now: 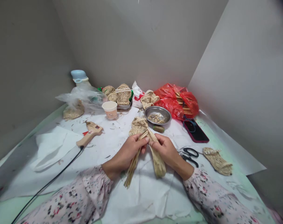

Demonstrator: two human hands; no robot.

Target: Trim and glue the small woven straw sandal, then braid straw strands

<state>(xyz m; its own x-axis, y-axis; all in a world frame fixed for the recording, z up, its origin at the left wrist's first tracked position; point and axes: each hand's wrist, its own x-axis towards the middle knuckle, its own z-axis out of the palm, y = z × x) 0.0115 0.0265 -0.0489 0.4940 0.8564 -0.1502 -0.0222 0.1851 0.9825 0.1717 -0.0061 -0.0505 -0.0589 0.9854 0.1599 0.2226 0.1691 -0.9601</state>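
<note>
Both hands pinch dry straw strips at the middle of the table. My left hand point(133, 147) is closed on a bundle of thin straw strands point(133, 171) whose loose ends hang toward me. Closed on a wider, flat straw strip point(158, 163) is my right hand point(163, 147). The strips run up to a woven straw piece point(138, 125) lying just beyond my fingers. Black-handled scissors point(190, 155) rest right of my right hand. Past the hands, a steel bowl point(157, 109) holds short straw bits, with a small dark roll point(158, 128) beside it.
A glue gun point(90, 134) with a black cord lies left. Behind stand a paper cup point(110, 110), a blue-lidded bottle point(79, 76), woven pieces point(123, 95) and a red plastic bag point(170, 98) of straw. A phone point(196, 132) and a woven straw piece point(217, 161) lie right.
</note>
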